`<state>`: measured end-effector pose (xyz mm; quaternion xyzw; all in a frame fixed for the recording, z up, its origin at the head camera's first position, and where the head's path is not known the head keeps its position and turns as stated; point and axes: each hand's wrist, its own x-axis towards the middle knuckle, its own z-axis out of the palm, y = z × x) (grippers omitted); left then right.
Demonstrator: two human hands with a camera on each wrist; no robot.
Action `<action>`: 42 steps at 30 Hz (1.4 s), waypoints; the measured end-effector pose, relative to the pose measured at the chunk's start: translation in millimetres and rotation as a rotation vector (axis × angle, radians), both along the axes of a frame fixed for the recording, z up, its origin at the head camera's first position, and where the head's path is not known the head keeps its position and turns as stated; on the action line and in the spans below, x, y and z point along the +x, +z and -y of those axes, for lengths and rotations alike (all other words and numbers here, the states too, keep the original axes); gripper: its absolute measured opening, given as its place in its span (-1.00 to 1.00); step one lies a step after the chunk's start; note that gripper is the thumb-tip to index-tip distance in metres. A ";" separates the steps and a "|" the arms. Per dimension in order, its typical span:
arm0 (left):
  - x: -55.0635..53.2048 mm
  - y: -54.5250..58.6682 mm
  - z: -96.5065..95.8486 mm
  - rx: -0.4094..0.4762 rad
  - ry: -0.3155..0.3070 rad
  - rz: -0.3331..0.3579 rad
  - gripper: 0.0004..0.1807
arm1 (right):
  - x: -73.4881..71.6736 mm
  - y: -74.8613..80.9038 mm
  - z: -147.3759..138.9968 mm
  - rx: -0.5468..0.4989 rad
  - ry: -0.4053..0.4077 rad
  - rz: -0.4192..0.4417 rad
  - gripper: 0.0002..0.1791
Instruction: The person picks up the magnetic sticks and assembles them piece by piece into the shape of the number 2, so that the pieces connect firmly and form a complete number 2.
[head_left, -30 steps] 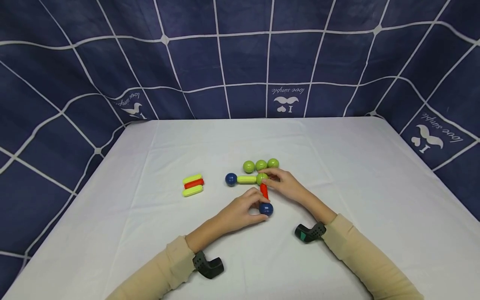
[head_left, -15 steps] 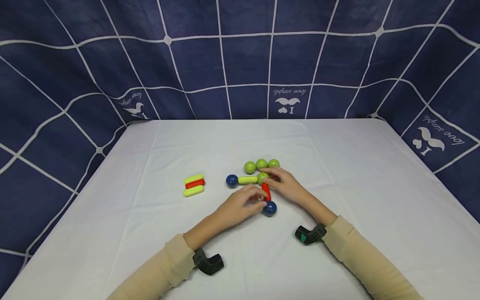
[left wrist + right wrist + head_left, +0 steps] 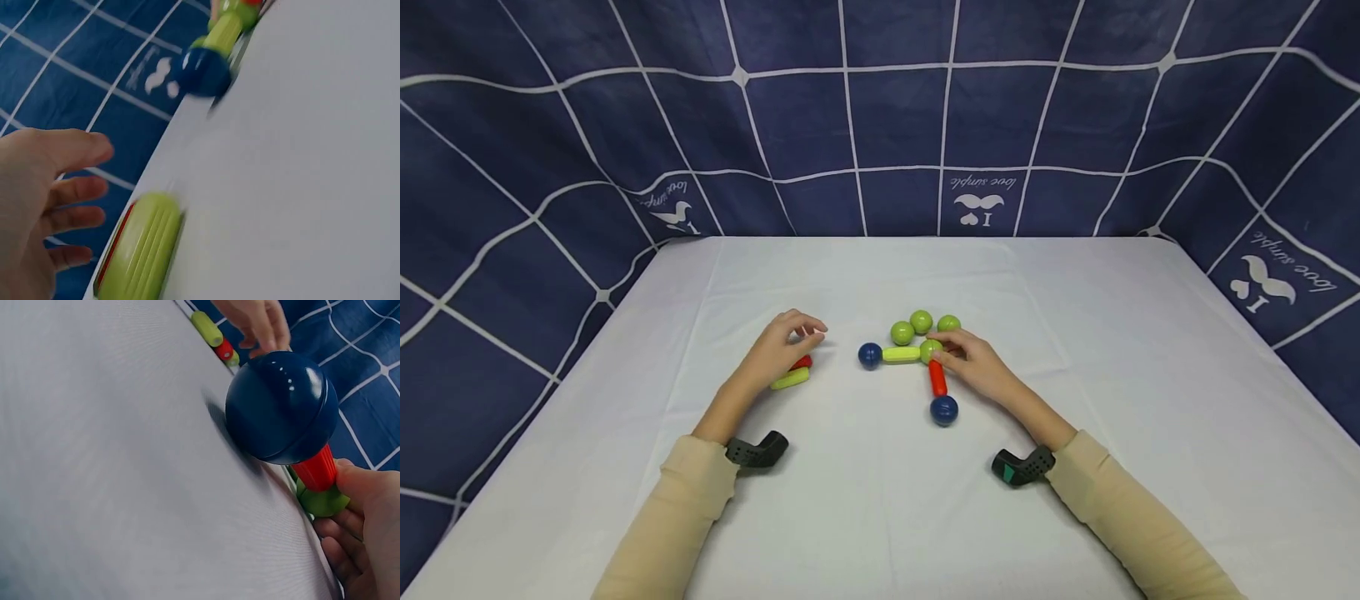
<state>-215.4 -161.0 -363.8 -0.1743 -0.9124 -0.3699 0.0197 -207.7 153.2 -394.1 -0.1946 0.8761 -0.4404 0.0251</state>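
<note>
In the head view my right hand (image 3: 977, 367) pinches a green ball (image 3: 929, 350), the corner of a joined piece. A yellow-green stick (image 3: 901, 355) runs left from that ball to a blue ball (image 3: 870, 356). Toward me, a red stick (image 3: 938, 379) ends in a second blue ball (image 3: 943, 410), large in the right wrist view. My left hand (image 3: 767, 358) hovers over the loose sticks, fingers loosely bent and holding nothing. It partly covers a loose red stick (image 3: 802, 362); one yellow-green loose stick (image 3: 144, 244) shows beside the hand in the left wrist view.
Three loose green balls (image 3: 921, 322) lie just behind the joined piece. The white-covered table (image 3: 850, 500) reaches back to a dark blue curtain (image 3: 895, 125) with white lines.
My left hand has let go of the near blue ball and moved left to the loose sticks. My right hand stays at the green ball. The near blue ball has shifted slightly right.
</note>
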 end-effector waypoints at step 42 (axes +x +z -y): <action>56.8 -16.0 -97.6 -0.025 -0.341 0.061 -0.83 | -3.9 -5.2 0.6 -0.004 -0.020 -0.020 -0.58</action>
